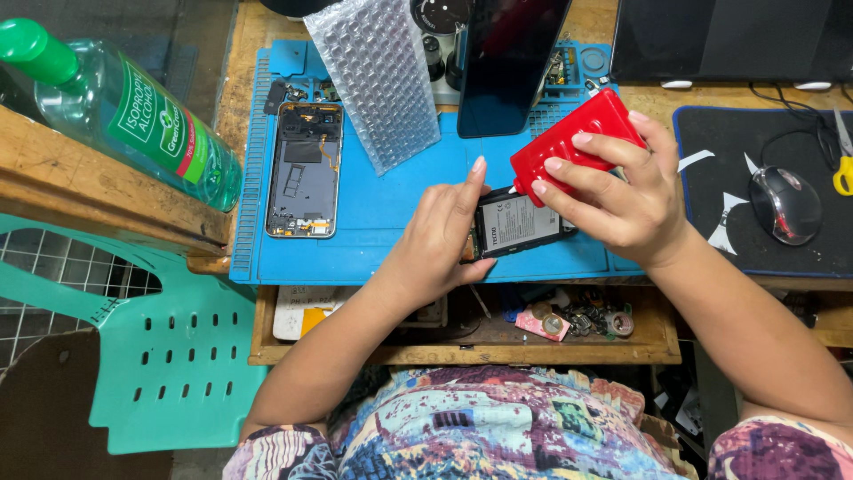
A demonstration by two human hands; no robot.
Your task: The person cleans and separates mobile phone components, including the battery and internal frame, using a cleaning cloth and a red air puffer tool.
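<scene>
Left hand: your left hand (442, 238) is curled around the left end of the opened phone (518, 222), thumb under its near edge, index finger stretched up along its far corner; it is clamped on that phone
Right hand: your right hand (622, 196) is closed on a red plastic block (573, 142), fingers wrapped over its near face, thumb hidden behind; the block tilts so its lower left corner sits right over the phone's upper edge
Opened phone: it lies between your two hands, back cover off, the black battery with its pale label facing up, just above the near edge of the blue work mat (382, 213)
Whether the block touches the phone: you cannot tell from this view
Left of your left hand: a second phone frame (305, 169) lies flat on the mat, stripped and upright, well apart from your hand
Beyond your hands: a sheet of bubble wrap (378, 76) and a dark glass screen panel (508, 62) lean side by side
Far left: a clear bottle with a green cap (115, 102) lies tilted on a wooden ledge
Right of your right hand: a black pad (720, 227) carries a computer mouse (785, 204); yellow-handled scissors (842, 164) sit at its far edge
Below your hands: an open wooden drawer (462, 351) holds small parts and tape rolls
</scene>
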